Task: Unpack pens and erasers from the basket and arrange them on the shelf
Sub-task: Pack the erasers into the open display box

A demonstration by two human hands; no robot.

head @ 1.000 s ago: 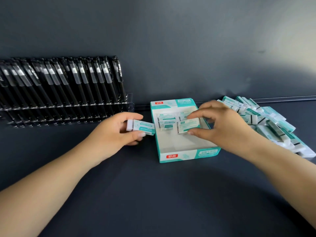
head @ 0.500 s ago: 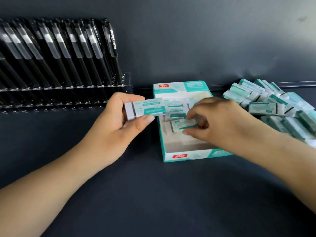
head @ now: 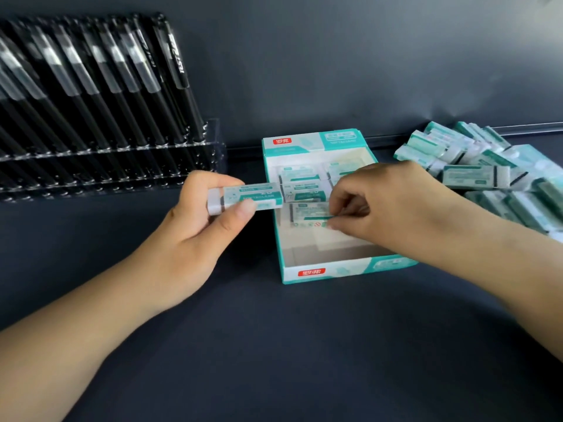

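A teal and white cardboard display box (head: 323, 274) lies open on the dark shelf, with a few wrapped erasers (head: 300, 178) lined up at its far end. My left hand (head: 195, 239) pinches a white eraser in a teal sleeve (head: 253, 197) between thumb and fingers, just left of the box's left wall. My right hand (head: 393, 208) reaches into the box from the right and pinches another eraser (head: 309, 213) that lies on the box floor.
A clear acrylic rack (head: 152, 147) full of black pens (head: 100, 86) leans against the back wall on the left. A loose heap of several wrapped erasers (head: 487, 175) covers the shelf right of the box. The dark wall stands close behind.
The view has closed in on the box. My left hand raised its eraser toward the box's left wall. My right hand brought its eraser down to the box floor.
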